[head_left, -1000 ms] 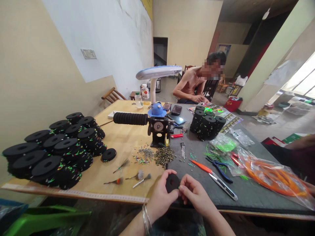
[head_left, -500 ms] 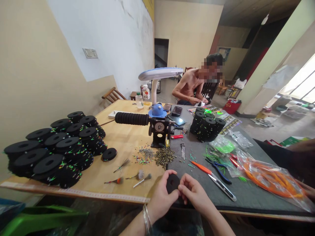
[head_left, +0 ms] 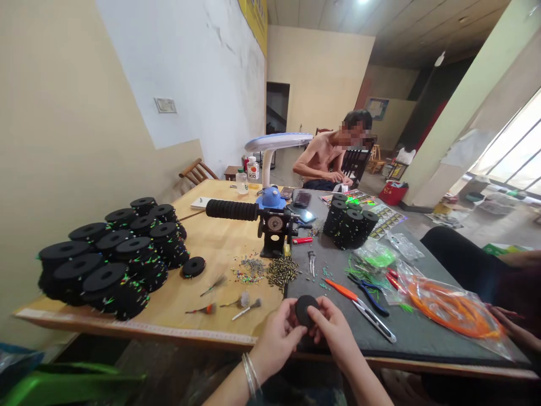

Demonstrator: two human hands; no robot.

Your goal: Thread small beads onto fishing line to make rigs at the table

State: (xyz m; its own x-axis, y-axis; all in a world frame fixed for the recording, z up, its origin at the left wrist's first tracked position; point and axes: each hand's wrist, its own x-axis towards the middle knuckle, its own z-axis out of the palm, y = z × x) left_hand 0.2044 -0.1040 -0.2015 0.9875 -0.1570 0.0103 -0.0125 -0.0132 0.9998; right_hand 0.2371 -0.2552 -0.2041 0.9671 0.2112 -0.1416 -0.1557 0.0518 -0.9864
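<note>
A round black foam spool (head_left: 303,306) is held up at the front edge of the grey mat. My left hand (head_left: 279,330) is closed on its left side, with a silver bangle at the wrist. Gripping the right side is my right hand (head_left: 332,322), its thumb laid across the spool's face over the centre. Beyond my hands lie a pile of brass-coloured beads (head_left: 282,273) and small coloured beads (head_left: 249,276). A black hand-cranked winder (head_left: 273,225) carries a row of foam rings on its shaft. A single foam spool (head_left: 194,267) lies flat left of the beads.
Stacks of foam spools (head_left: 114,248) fill the table's left; more spools (head_left: 349,223) stand at the back right. Brushes (head_left: 247,309), an orange knife (head_left: 359,307), blue pliers (head_left: 372,296) and bagged orange tubing (head_left: 448,310) lie nearer. A lamp (head_left: 270,197) and a seated person (head_left: 323,158) are beyond.
The spool has turned between my fingers, and my right thumb has moved from its edge onto its face. The head view has tilted upward slightly.
</note>
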